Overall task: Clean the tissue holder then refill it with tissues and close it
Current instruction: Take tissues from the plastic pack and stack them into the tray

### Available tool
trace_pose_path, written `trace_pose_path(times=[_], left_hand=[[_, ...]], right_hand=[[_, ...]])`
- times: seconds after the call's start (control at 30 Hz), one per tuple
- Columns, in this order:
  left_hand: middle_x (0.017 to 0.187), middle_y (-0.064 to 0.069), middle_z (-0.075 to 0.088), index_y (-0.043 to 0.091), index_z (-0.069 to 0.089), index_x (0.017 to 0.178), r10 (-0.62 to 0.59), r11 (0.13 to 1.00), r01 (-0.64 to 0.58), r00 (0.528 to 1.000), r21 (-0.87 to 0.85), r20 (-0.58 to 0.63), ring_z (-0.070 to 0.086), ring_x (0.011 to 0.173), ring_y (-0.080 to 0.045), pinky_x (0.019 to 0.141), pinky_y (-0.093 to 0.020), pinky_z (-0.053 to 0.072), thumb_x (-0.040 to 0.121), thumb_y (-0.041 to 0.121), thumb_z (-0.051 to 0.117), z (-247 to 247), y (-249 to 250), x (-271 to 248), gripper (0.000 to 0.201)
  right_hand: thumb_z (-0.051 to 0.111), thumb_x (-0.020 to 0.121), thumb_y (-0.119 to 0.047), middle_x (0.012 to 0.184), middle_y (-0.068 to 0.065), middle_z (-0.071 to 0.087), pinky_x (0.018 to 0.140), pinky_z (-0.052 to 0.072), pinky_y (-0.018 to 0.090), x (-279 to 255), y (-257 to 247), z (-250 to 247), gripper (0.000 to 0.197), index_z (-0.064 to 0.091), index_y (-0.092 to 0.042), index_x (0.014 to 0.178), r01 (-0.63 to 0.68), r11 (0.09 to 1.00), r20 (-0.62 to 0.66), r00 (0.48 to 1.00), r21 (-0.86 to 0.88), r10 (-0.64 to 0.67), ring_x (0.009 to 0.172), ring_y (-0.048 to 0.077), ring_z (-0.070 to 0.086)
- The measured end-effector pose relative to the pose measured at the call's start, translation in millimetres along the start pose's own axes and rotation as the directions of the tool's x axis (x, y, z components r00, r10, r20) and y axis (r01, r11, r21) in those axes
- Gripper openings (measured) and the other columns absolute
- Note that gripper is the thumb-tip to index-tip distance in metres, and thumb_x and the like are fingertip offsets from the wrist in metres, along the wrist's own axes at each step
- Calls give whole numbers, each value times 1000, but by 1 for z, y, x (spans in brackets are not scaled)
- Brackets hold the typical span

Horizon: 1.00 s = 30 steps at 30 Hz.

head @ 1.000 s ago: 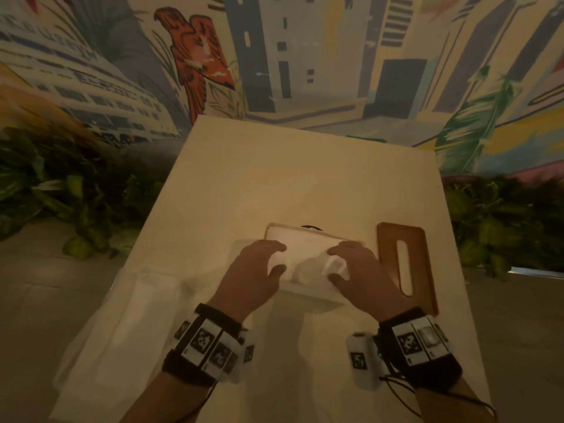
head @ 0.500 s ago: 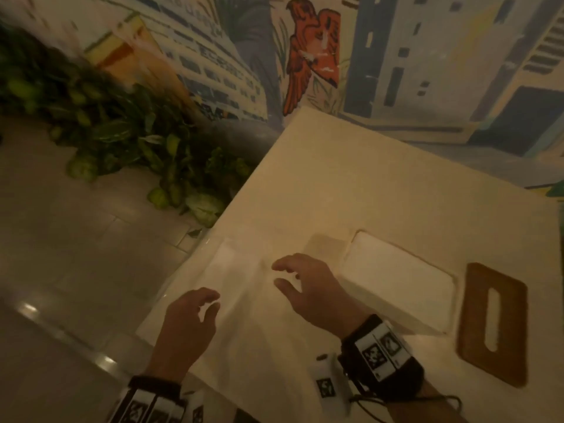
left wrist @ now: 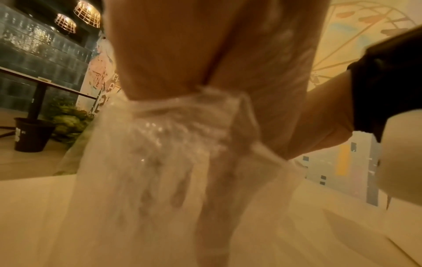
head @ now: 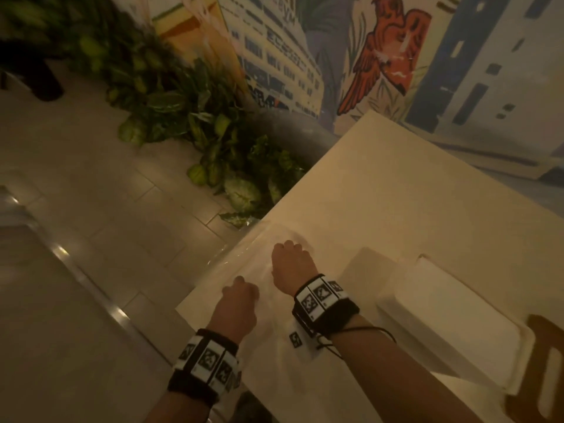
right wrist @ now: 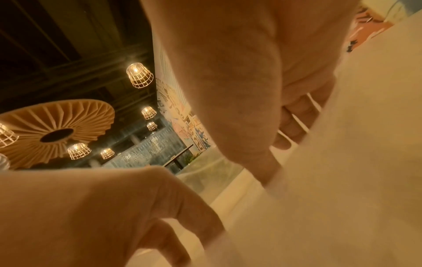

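Note:
The white tissue holder [head: 370,270] stands open on the table, with a white stack of tissues [head: 451,315] lying in it. Its wooden slotted lid [head: 518,401] lies flat just to its right. A clear plastic tissue wrapper [head: 244,254] lies at the table's left edge. My left hand [head: 241,296] grips a bunched part of the wrapper [left wrist: 171,144], fingers curled round it. My right hand [head: 290,261] is a little further along, fingers curled into the same white material [right wrist: 342,162]. The wrapper's contents are hidden.
The cream table [head: 396,193] ends close to my left hand, with tiled floor [head: 106,239] below it. Green plants [head: 213,141] line the foot of a painted mural wall [head: 381,56]. A dark pot [left wrist: 34,137] stands on the floor.
Both hands left the tissue holder and moved left to the plastic wrapper, then curled onto it. My view swung left toward the table's edge.

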<state>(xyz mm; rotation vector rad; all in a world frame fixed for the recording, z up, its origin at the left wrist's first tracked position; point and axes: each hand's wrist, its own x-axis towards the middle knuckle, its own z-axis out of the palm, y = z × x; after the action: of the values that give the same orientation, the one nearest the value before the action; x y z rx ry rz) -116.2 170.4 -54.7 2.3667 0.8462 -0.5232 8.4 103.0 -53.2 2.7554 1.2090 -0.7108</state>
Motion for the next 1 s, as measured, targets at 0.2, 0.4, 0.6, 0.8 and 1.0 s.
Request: trace_pose_path(times=[0.2,0.4,0.6,0.8,1.0], left_hand=[[123,-2,43,23,60,118,-2,999,-2,997,47,82,44,112,-23,95,-28,43,84,-1,62,-5,1,-1,42],[128,1,40,26,59,120,8,1000,-11,996,29,93,42,114,-21,94,-26,40,83,3,65,-7,-2,-1,44],[133,0,36,27,53,128,8,998,-14,994,57,111,40,118,-21,100,-30,41,83,9,67,-5,-4,-1,50],[132,1,37,29,55,126,14,998,-20,994,53,111,42,113,-19,95,-27,42,83,11,68,-4,-6,0,49],[132,0,36,28,54,127,16,999,-23,991,50,131,40,117,-20,98,-29,40,83,17,68,-5,-7,1,47]], right_hand=[[67,84,-34,137,25,42,97,44,53,11,-10,17,82,25,5,143,-105,983,-4,994,-148,106,121,39,48],[69,83,-31,138,26,39,96,43,48,21,-18,18,91,15,6,147,-190,978,-32,982,-90,188,120,39,47],[83,69,-33,138,24,40,105,37,46,30,-17,8,99,26,7,140,-227,969,25,973,-101,231,125,39,41],[86,67,-30,140,20,37,103,40,45,30,-13,4,97,27,-3,140,-213,976,116,972,49,207,129,38,39],[82,75,-26,148,20,30,101,45,39,27,-5,2,101,15,-4,148,-224,925,172,969,306,178,127,34,48]])
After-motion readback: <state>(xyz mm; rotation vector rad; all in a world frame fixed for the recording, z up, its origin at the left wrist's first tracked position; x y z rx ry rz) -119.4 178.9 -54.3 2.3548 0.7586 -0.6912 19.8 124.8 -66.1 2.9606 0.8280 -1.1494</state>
